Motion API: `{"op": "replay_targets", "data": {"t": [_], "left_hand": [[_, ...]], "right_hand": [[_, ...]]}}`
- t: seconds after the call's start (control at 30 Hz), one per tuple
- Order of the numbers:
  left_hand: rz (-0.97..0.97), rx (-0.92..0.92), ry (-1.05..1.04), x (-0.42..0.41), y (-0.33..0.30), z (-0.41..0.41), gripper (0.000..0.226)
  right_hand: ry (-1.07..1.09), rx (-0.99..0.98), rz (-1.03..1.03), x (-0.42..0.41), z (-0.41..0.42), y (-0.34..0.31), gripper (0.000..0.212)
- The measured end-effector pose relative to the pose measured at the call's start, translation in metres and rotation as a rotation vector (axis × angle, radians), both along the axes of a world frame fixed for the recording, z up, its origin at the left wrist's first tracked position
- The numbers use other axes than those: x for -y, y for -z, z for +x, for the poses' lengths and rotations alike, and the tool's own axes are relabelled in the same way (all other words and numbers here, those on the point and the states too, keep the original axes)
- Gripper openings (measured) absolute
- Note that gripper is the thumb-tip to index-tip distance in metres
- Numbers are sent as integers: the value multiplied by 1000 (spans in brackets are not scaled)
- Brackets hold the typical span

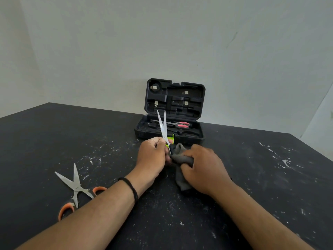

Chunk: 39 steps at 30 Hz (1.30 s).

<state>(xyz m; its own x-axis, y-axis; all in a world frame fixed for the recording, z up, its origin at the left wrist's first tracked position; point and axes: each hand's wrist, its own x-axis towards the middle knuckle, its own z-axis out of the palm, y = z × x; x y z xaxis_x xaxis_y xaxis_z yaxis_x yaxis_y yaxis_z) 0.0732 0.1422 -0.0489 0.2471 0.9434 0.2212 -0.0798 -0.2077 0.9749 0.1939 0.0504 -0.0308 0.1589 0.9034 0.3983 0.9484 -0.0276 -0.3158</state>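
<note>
the upright scissors (163,129) stand over the middle of the black table (54,141), just in front of the open tool case (174,98), their two bright blades pointing up and away from the person and parted a little at the tips. the left hand (152,156) grips them low down, fingers curled tight round the lower end so that the handles are hidden. a patch of bright green shows just beside the blades at the fingertips, and i cannot tell if it belongs to the handle. the right hand (203,168) is clenched on a grey cloth (182,156), bunching it up and pressing the wad against the base of the blades, right beside the left hand's fingers. the rest of the cloth trails down under the right palm onto the table. a black band (132,188) sits on the left wrist. off to the person's left, well apart from the hands, a pair of orange-handled scissors (76,184) lies flat on the table with its blades spread wide, one handle partly behind the left forearm. the case is propped with its lid upright against the pale wall (108,51), and red-handled scissors (182,124) lie in its lower tray. white scuffs and flecks mark the table surface on both sides.
</note>
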Motion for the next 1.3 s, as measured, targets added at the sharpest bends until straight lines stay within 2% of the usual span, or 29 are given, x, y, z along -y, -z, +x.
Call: {"op": "replay_targets", "data": {"t": [0.03,0.1,0.17,0.23,0.3,0.37,0.47,0.57,0.63,0.8,0.9,0.97,1.03,1.1,1.17,1.2,1.27,1.3], "left_hand": [[-15,26,-3,-1,0,1,38],[-37,59,-43,-5,1,2,41],[-63,83,-60,-9,1,1,41],[-75,103,-28,-8,1,3,40],[-47,95,5,-3,1,7,38],[-6,68,1,0,1,9,36],[24,66,-80,-1,0,7,36],[-26,141,-106,-3,-3,4,35],[-48,122,-73,-4,-2,5,35],[-159,136,110,-1,-4,4,36],[-187,120,177,-1,-6,-2,44],[-185,96,223,-1,-6,-4,51],[-176,81,248,-2,-5,-4,57],[-158,71,261,-1,-4,-3,60],[-150,64,250,1,-3,-1,63],[-144,56,226,1,-2,-1,63],[-132,44,180,1,-2,-2,60],[-125,45,170,2,-3,-2,56]], "right_hand": [[6,-55,-25,-1,1,-1,19],[18,-321,-13,-1,8,-1,28],[93,-658,88,-2,19,1,23],[161,-841,203,-3,24,4,17],[119,-791,253,-5,22,9,16],[-9,-630,166,-6,15,10,9],[-81,-343,-32,-3,12,7,22],[-216,-225,-44,5,3,1,23],[-240,-288,25,10,-5,1,21],[-18,-505,315,8,4,-3,21],[146,-599,515,12,12,-11,23],[217,-620,635,15,15,-17,28],[202,-583,698,17,18,-20,27],[118,-477,628,16,15,-15,24],[-19,-344,366,13,10,-5,11],[-68,-269,203,11,7,-2,12],[-117,-136,53,5,9,4,44],[-107,-100,61,3,11,5,47]]}}
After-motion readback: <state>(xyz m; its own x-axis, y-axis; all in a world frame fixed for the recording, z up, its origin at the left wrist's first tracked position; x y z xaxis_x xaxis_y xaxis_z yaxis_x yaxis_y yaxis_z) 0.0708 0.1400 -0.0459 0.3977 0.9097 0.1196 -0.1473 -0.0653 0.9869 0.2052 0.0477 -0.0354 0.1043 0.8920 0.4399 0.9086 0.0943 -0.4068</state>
